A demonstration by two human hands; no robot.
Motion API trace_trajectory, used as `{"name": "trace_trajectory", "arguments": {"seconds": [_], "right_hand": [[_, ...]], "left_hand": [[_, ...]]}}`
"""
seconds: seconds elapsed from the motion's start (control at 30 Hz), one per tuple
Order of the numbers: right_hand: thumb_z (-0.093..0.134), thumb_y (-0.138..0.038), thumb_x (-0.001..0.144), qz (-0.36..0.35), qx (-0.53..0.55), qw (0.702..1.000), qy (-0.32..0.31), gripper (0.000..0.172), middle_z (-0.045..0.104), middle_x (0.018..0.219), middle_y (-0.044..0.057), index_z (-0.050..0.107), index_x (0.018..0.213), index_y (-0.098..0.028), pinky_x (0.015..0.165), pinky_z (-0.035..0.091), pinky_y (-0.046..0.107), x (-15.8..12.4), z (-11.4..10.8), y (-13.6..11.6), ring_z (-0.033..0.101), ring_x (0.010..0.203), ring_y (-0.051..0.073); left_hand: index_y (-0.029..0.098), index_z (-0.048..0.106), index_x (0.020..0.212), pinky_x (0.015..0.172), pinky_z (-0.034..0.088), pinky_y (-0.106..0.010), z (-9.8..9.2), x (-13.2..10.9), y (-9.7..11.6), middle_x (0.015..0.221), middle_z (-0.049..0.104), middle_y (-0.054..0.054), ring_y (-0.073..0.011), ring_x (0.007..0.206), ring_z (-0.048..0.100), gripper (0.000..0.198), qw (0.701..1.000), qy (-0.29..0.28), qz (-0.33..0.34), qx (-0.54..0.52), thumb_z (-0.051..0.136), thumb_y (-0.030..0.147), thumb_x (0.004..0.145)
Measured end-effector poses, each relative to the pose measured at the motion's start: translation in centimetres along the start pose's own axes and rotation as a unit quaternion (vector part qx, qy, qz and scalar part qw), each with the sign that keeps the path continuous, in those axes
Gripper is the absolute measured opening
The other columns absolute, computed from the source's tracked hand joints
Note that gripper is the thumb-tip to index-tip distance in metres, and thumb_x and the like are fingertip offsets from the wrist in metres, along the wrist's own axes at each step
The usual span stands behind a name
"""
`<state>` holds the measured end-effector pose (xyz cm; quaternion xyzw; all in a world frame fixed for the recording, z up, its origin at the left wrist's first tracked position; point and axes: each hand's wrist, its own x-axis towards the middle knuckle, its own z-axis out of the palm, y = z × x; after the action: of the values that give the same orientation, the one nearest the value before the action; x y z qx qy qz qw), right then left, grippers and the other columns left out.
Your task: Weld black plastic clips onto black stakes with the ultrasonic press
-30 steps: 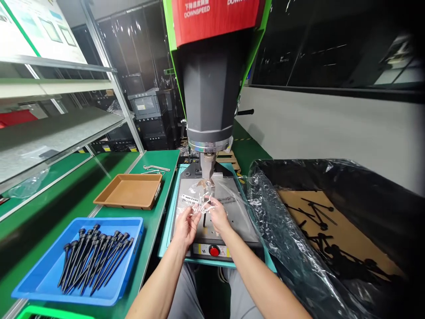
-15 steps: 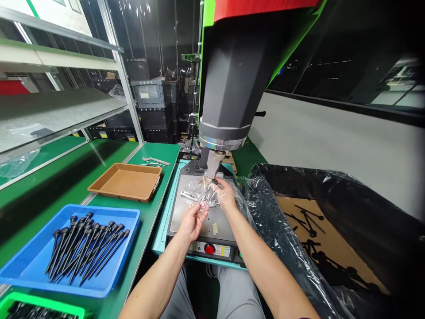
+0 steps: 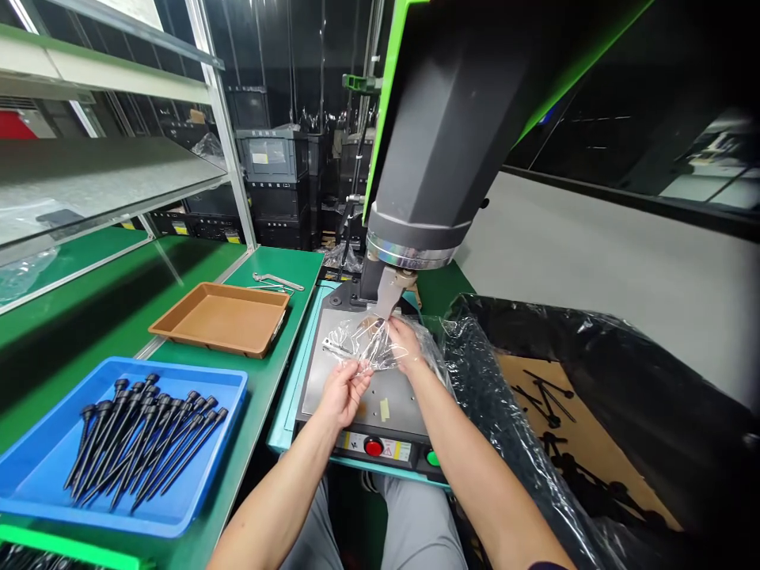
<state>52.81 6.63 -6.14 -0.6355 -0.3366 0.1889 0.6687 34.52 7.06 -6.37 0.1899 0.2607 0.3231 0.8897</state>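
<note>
Crumpled clear plastic film [image 3: 377,344] lies over the metal work plate, under the tip of the press's metal horn [image 3: 389,293]. My left hand [image 3: 345,392] is closed in a pinch at the film's front edge, and the film runs in creases from its fingertips up toward the horn. Beside the horn tip is my right hand [image 3: 407,344], its fingers bent together; what they grip is hidden by the film and glare. A small silver bar [image 3: 336,347] shows at the film's left side.
On the left bench stand a blue tray [image 3: 234,419] of black-headed rods [image 3: 148,435], a brown tray [image 3: 217,317] and wrenches [image 3: 278,280]. Red [image 3: 374,447] and green [image 3: 432,457] buttons sit on the machine's front. At right is a plastic-lined box [image 3: 504,412] holding black rods.
The view has shifted slightly, so the press head appears farther right. A black knob seen at my right fingertips earlier is now hardly visible. Both hands stay around the film.
</note>
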Motion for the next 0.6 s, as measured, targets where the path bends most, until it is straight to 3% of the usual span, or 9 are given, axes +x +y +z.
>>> {"name": "trace_trajectory", "arguments": {"seconds": [0.13, 0.27, 0.4, 0.6], "right_hand": [[0.069, -0.053, 0.067, 0.003, 0.014, 1.0, 0.011, 0.045, 0.071, 0.096, 0.008, 0.071, 0.094, -0.018, 0.079, 0.049, 0.036, 0.2, 0.4, 0.3, 0.062, 0.094, 0.026], [0.064, -0.055, 0.071, 0.002, 0.036, 0.999, 0.024, 0.049, 0.069, 0.108, 0.009, 0.069, 0.104, -0.019, 0.085, 0.049, 0.037, 0.1, 0.2, 0.7, 0.062, 0.1, 0.026], [0.055, -0.058, 0.077, 0.014, 0.04, 0.998, 0.039, 0.056, 0.065, 0.121, 0.009, 0.063, 0.117, -0.021, 0.085, 0.049, 0.037, 0.1, -1.2, 1.6, 0.061, 0.107, 0.026], [0.059, -0.052, 0.075, 0.016, -0.018, 0.998, 0.062, 0.05, 0.059, 0.129, 0.009, 0.065, 0.115, -0.022, 0.095, 0.043, 0.041, 0.8, -4.1, 4.0, 0.054, 0.118, 0.027]], "left_hand": [[0.015, 0.059, 0.082, 0.062, 0.059, -0.02, 0.0, 0.1, -0.1, 0.088, 0.072, -0.008, -0.0139, 0.071, 0.071, 0.01, 1.0, 0.004, -0.002, 0.001, 0.068, 0.014, 0.079], [0.014, 0.059, 0.083, 0.061, 0.059, -0.021, -0.2, 0.3, -0.1, 0.088, 0.072, -0.008, -0.0147, 0.071, 0.071, 0.014, 1.0, 0.003, 0.005, 0.002, 0.071, 0.014, 0.076], [0.015, 0.059, 0.082, 0.061, 0.059, -0.02, -0.3, 0.3, -0.4, 0.086, 0.072, -0.007, -0.0137, 0.069, 0.071, 0.01, 1.0, 0.001, 0.011, 0.021, 0.068, 0.015, 0.078], [0.014, 0.059, 0.081, 0.063, 0.059, -0.02, -0.7, 0.5, -0.9, 0.085, 0.071, -0.007, -0.0133, 0.069, 0.07, 0.013, 0.999, 0.016, 0.008, 0.041, 0.071, 0.014, 0.076]]}}
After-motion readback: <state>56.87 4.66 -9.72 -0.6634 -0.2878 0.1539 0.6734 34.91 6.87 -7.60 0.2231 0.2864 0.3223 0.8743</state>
